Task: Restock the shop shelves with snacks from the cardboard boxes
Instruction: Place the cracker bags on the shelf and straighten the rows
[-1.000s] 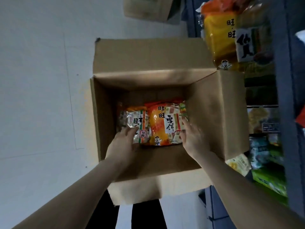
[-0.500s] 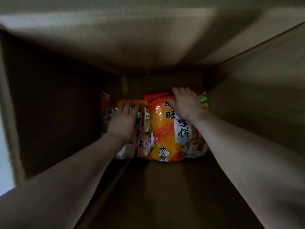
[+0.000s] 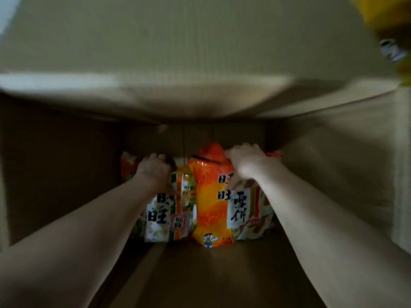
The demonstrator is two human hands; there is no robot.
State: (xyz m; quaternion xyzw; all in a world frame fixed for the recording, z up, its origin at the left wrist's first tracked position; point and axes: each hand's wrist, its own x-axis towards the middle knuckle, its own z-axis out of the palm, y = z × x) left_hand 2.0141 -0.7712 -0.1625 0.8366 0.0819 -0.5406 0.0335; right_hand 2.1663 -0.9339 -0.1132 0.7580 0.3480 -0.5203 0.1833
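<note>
Both arms reach deep into the cardboard box, where the snack bags sit side by side at its far end, touching each other; the right hand has its fingers curled over the far, crimped end of the orange bag with the thumb pressed on the printed face, so it is grasping that bag; the left hand is hooked over the far end of the green-and-white bag in much the same way, though its fingertips are hidden behind the packet and the firmness of that hold is hard to judge; a further orange packet shows just beyond the left hand, against the box's left wall; each bag's long axis runs along the line of the arm that holds it, far end under the hand, near end pointing back at the camera; the next move therefore looks like a straight draw back along the forearms and out of the opening, each hand taking the bag on its own side, without crossing; held only by one end, the slack bags may sag and catch on the overhanging flap; a blurred yellow packet shows at upper right, outside the box.
</note>
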